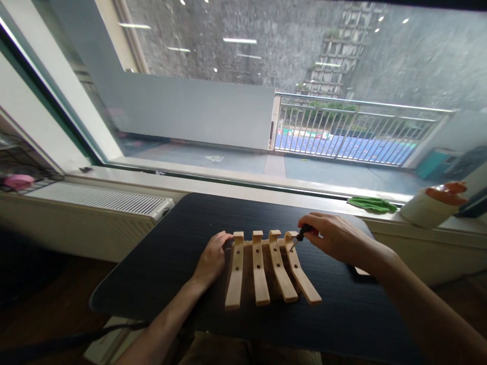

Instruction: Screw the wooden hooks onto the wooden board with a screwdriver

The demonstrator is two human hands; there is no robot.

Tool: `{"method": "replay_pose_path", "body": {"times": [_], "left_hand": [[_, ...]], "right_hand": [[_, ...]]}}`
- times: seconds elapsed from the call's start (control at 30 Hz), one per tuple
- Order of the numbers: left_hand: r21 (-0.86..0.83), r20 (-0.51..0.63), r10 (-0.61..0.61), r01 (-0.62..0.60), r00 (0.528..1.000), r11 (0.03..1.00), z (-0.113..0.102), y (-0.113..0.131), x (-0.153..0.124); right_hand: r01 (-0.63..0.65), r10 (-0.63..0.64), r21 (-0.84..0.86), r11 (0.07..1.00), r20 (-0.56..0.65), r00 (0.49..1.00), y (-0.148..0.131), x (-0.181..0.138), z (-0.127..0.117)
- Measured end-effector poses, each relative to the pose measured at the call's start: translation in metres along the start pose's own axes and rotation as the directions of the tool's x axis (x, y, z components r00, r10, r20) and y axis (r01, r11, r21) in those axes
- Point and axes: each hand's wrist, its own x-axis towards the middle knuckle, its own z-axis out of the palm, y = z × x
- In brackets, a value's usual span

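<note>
On the dark table lies a wooden hook rack (258,274): several pale curved strips with curled far ends and dark screw spots, set side by side over a brown board. My left hand (213,256) is at the rack's left side, its fingertips gripping the edge near the leftmost strip's curled end; the thumb is partly hidden. In my right hand (331,235), closed around its dark handle, is a small screwdriver (303,233). Tilted, its shaft reaches down to the upper screw spot on the rightmost strip (304,284).
The black tabletop (160,274) adjoins a window sill. A white radiator (102,197) stands at left. Farther right on the sill are a green cloth (372,204) and a white container with an orange top (429,205). A flat dark-and-pale object (361,271) lies under my right forearm.
</note>
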Motion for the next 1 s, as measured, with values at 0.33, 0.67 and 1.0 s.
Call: {"method": "replay_pose_path", "body": {"times": [0.33, 0.67, 1.0], "left_hand": [[-0.141, 0.067, 0.056, -0.046, 0.996, 0.989, -0.035, 0.067, 0.081], [-0.193, 0.929, 0.256, -0.239, 0.268, 0.952, 0.024, 0.158, 0.132], [-0.109, 0.893, 0.219, -0.284, 0.392, 0.952, 0.016, 0.133, 0.121]], "right_hand": [[0.026, -0.027, 0.022, 0.999, 0.031, 0.999, -0.003, -0.003, -0.009], [0.041, -0.042, 0.025, 0.999, 0.013, 0.999, -0.006, -0.006, -0.011], [0.107, -0.107, -0.006, 0.994, 0.031, 0.994, -0.011, 0.009, -0.009]]}}
